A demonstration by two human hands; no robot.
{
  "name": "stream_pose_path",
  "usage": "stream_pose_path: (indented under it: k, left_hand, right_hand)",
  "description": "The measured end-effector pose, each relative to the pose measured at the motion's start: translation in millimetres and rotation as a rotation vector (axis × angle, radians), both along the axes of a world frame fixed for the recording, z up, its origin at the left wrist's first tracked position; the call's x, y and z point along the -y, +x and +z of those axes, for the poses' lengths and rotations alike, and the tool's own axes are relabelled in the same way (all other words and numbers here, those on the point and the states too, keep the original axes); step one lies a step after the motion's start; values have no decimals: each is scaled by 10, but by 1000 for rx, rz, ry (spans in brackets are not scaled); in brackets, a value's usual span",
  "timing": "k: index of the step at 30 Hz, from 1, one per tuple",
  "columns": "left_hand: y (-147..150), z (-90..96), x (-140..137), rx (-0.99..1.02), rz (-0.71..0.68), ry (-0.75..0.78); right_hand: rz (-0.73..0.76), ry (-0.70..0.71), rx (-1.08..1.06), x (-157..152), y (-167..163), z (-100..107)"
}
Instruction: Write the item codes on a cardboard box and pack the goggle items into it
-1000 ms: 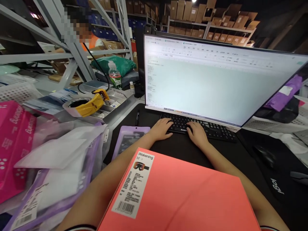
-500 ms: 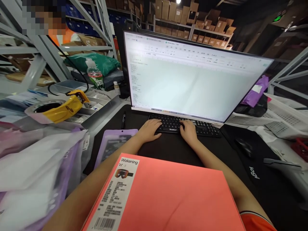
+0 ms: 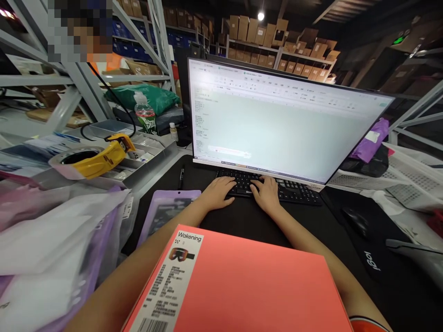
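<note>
My left hand (image 3: 217, 192) rests on the left part of a black keyboard (image 3: 297, 192), its fingers stretched over the keys and the thumb out to the side. Over the middle keys lies my right hand (image 3: 266, 192), fingers spread, holding nothing. Behind the keyboard stands a wide monitor (image 3: 284, 124) showing a document with lines of text at its left; a small pop-up strip shows low on the screen. A coral-red box (image 3: 256, 281) with a white goggle label sits in front of me, between my forearms.
Left of the keyboard are a purple-edged pouch (image 3: 154, 207), a black pen (image 3: 181, 178) and a yellow tape dispenser (image 3: 104, 159). Plastic bags (image 3: 51, 230) cover the near left. At right are a mouse (image 3: 356, 222) and a white basket (image 3: 415, 170). A person stands behind the rack.
My right hand has moved left over the keys, with its fingers more spread. A small pop-up strip has appeared on the screen. The view has shifted slightly.
</note>
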State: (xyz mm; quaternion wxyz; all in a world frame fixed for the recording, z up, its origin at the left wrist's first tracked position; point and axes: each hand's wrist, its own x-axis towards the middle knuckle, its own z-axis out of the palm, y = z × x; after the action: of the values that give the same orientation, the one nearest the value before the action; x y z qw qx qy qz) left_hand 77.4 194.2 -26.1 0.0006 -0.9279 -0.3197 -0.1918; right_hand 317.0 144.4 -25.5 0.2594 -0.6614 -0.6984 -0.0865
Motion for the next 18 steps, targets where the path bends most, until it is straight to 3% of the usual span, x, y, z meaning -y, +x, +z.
stream_pose_path:
  k: [7, 18]
  left_hand:
    - [3, 9, 27, 27, 25, -9]
    - [21, -36, -6, 62, 118, -29]
  right_hand:
    - [67, 17, -132, 16, 104, -22]
    - [228, 68, -39, 4, -20, -94]
